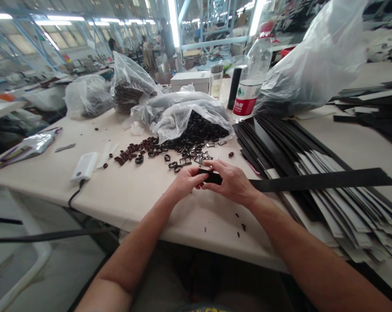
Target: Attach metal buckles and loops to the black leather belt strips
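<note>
bright lamps [66, 18] run above a workshop behind the pale table [131, 190], where metal buckles [185, 160] lie just beyond the hands. the left hand [185, 181] pinches the end of a black strip [300, 180], and the right hand [231, 180] grips it close by; the rest stretches rightward across a fanned stack [270, 143] of similar pieces.

Table [144, 199] tally: two hands, left hand [187, 180] and right hand [231, 180]; one held black strap [322, 180].
Clear plastic bags [313, 65], at least four; red-capped bottle [247, 95], one; lidded jar [216, 83], one; white box [187, 82], one; black cylinder [235, 87], one; white corded device [84, 167], one; silvery packet [31, 146], one. Stacked strips [274, 143]: many, overlapping, no exact count. Black loops [197, 125], brown loops [131, 151]: heaped, uncountable. Metal buckles [196, 156]: several.
</note>
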Tool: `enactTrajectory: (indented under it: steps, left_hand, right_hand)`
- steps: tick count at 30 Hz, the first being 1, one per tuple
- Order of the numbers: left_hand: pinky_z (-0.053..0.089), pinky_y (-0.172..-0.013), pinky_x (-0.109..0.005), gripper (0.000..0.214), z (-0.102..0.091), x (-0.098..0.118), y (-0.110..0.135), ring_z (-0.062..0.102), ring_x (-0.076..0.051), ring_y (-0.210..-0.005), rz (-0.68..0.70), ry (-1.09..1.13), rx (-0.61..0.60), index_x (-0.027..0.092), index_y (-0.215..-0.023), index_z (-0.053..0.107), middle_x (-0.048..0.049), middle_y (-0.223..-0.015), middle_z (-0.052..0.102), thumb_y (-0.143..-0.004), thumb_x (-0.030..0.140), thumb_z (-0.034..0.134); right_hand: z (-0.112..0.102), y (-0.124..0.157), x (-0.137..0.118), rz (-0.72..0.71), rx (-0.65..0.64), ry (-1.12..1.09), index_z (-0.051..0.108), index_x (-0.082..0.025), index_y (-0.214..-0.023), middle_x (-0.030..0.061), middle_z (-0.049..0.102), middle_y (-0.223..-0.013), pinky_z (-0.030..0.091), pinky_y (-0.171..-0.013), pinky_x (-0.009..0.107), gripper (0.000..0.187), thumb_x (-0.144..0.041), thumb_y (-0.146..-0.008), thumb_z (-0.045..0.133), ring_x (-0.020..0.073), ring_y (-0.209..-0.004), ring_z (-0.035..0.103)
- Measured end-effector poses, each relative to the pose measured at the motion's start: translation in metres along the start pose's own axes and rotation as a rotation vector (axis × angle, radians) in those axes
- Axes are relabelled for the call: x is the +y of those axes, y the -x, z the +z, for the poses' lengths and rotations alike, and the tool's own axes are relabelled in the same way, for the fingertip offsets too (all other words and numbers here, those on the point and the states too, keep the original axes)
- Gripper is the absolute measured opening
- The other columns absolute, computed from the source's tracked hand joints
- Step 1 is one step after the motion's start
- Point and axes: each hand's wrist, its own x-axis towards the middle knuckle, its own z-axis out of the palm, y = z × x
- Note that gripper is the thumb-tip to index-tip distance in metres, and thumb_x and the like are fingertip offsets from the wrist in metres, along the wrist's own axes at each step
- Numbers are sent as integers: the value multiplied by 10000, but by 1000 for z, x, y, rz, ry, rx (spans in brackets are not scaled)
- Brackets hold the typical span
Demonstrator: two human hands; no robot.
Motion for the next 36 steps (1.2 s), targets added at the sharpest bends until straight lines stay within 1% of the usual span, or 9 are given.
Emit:
enactTrajectory:
  steps: [3, 10, 15, 18, 21, 23, 25, 30, 36]
  left_hand:
    - [408, -489, -214, 273, 1, 1, 1, 582, -117, -509, -2, -14, -37, 158, -724, 675, -4, -575, 646, -679, 412, 767]
    - [432, -577, -236, 245, -1, 2, -2, 592, -126, -603, 28, 43, 102, 162, -733, 715, -27, -681, 690, -662, 392, 761]
    - [449, -609, -249, 348, -8, 0, -5, 627, -145, -635, 11, 85, 99, 162, -788, 724, -46, -721, 709, -655, 477, 789]
    - [466, -649, -267, 393, -22, 0, -8, 634, -152, -650, 77, 49, 226, 168, -761, 708, -56, -727, 713, -680, 548, 763]
    - [455, -669, -273, 296, -40, -2, -11, 613, -152, -653, 188, -165, 430, 184, -751, 714, -37, -716, 706, -707, 474, 753]
    - [455, -699, -291, 180, -50, -4, -13, 620, -173, -682, 218, -421, 485, 206, -778, 739, -31, -737, 711, -741, 382, 723]
    - [460, -777, -331, 111, -56, -4, -16, 643, -219, -782, 244, -707, 471, 228, -803, 762, -51, -814, 729, -766, 303, 690]
    - [447, -916, -389, 160, -52, -1, -28, 621, -292, -982, 249, -1255, 304, 229, -852, 786, -111, -1001, 725, -785, 210, 641]
    - [462, -890, -399, 225, -44, 4, -35, 610, -311, -986, 207, -1502, 253, 165, -862, 774, -155, -956, 703, -803, 178, 557]
  right_hand:
    - [3, 0, 0, 12, -22, 76, 661, -193, -1086, 68, 717, -1022, 484, -794, 317, 300, -312, -823, 743, 230, -910, 678]
    - [-2, -1, 1, 24, 5, 196, 674, -183, -1073, 75, 729, -1001, 448, -752, 304, 296, -371, -847, 714, 228, -867, 674]
    - [-2, -1, 1, 38, 16, 278, 693, -172, -1017, 70, 727, -913, 395, -672, 290, 217, -332, -881, 636, 206, -776, 657]
    - [-3, -1, 7, 96, 10, 352, 710, -182, -953, 64, 729, -879, 359, -640, 292, 182, -307, -907, 586, 197, -738, 647]
    - [-5, -2, 16, 165, 27, 399, 718, -193, -930, 64, 735, -886, 334, -624, 300, 217, -345, -929, 564, 201, -732, 646]
    - [-5, -2, 19, 187, 24, 411, 719, -195, -921, 61, 736, -888, 322, -613, 302, 222, -349, -935, 559, 199, -730, 646]
    - [-5, -3, 20, 197, 11, 420, 716, -197, -910, 59, 736, -884, 314, -608, 301, 221, -348, -939, 558, 195, -726, 644]
    - [-6, -4, 18, 237, -25, 428, 714, -200, -944, 66, 736, -897, 308, -607, 300, 225, -358, -944, 553, 196, -731, 641]
    - [-8, -6, 19, 289, -61, 413, 713, -204, -1016, 72, 735, -975, 326, -627, 307, 248, -378, -948, 550, 213, -813, 659]
